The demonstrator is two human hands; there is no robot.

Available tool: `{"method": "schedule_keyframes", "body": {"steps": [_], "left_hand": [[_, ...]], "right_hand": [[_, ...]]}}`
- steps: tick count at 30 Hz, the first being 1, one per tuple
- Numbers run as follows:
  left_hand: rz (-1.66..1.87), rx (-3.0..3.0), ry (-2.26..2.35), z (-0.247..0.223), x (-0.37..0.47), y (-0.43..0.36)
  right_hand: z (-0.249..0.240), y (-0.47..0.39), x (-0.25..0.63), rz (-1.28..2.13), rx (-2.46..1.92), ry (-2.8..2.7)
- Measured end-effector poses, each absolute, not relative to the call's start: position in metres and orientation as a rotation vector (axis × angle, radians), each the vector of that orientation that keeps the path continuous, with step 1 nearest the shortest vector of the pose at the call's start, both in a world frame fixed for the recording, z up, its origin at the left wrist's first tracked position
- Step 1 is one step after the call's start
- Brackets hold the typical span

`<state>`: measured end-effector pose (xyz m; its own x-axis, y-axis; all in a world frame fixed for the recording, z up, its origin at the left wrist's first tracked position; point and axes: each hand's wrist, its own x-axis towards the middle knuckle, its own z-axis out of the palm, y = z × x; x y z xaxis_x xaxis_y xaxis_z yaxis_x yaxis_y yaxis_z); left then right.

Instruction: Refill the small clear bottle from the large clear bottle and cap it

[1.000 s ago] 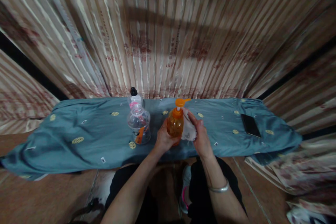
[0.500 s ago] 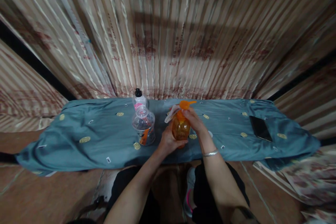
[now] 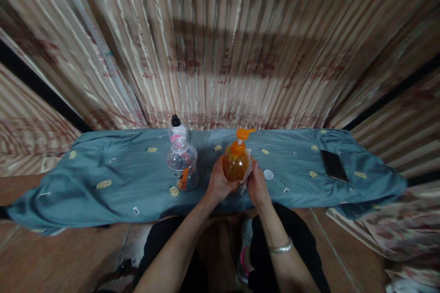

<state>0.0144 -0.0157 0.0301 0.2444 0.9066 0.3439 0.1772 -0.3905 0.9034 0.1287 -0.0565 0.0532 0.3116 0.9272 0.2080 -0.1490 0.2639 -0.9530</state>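
Note:
An amber pump bottle [image 3: 235, 167] with an orange pump head stands nearly upright in front of me, just over the cloth-covered surface. My left hand [image 3: 219, 180] is wrapped round its left side and lower part. A thin white tissue [image 3: 248, 165] lies against the bottle's right side. My right hand [image 3: 256, 184] presses that tissue there with closed fingers, partly hidden behind it. To the left is a clear empty plastic bottle [image 3: 182, 165] with an orange label. Behind that one shows a bottle with a black cap [image 3: 175, 121]. A round white lid [image 3: 268, 174] lies right of my right hand.
A blue-green cloth with pineapple prints [image 3: 130, 178] covers the narrow table. A black phone [image 3: 334, 165] lies toward its right end. A striped curtain [image 3: 213, 55] hangs close behind. Below are my legs and the tiled floor [image 3: 85, 252].
My right hand has moved with the tissue from the pump head down to the bottle's right side. The white lid now shows fully. My view has shifted slightly.

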Motion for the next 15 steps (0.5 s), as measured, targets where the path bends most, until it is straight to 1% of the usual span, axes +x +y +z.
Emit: {"method": "schedule_keyframes", "body": {"steps": [4, 7, 9, 12, 15], "left_hand": [[1.325, 1.67, 0.82, 0.026, 0.022, -0.018], [1.325, 1.655, 0.703, 0.023, 0.022, -0.018], [1.289, 1.709, 0.746, 0.02, 0.018, -0.018], [1.2, 1.733, 0.855, 0.014, 0.01, -0.017], [1.177, 1.691, 0.914, 0.011, 0.005, -0.013]], "right_hand": [[0.081, -0.067, 0.116, 0.555, -1.183, -1.298], [0.083, -0.057, 0.114, 0.28, -1.308, -1.401], [0.077, -0.049, 0.122, 0.293, -1.315, -1.401], [0.064, -0.047, 0.138, 0.489, -1.276, -1.322], [0.053, -0.055, 0.146, 0.591, -1.28, -1.209]]}}
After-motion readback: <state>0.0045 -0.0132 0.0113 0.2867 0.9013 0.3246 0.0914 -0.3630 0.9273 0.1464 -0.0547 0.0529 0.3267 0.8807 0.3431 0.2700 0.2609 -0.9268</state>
